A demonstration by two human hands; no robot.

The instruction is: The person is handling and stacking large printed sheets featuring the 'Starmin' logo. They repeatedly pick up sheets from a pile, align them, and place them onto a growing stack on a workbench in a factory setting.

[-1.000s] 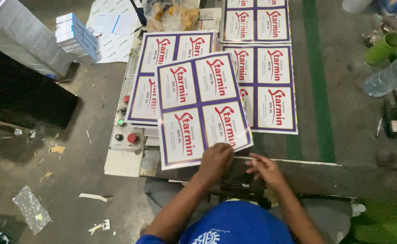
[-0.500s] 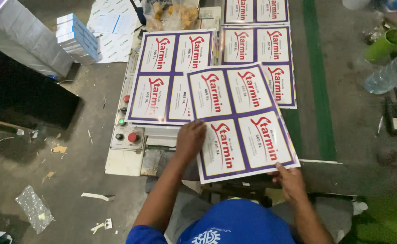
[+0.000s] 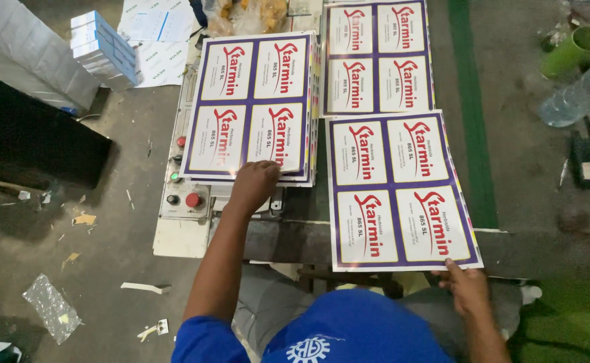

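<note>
My left hand rests on the near edge of a stack of printed label sheets, white labels with red lettering on a purple border. My right hand pinches the near edge of a single label sheet, which lies flat on the right over the machine table. Another label sheet lies beyond it, partly overlapped. My blue cap fills the bottom of the view.
A control box with red and green buttons sits left of the stack. Small blue-and-white boxes and a silver wrapped bundle stand at far left. A green cup and clear plastic bottle lie at right. Scraps litter the floor.
The single sheet has slid from the stack to the right and settled flat. My right hand followed its near edge rightward. My left hand went back to the stack's near edge.
</note>
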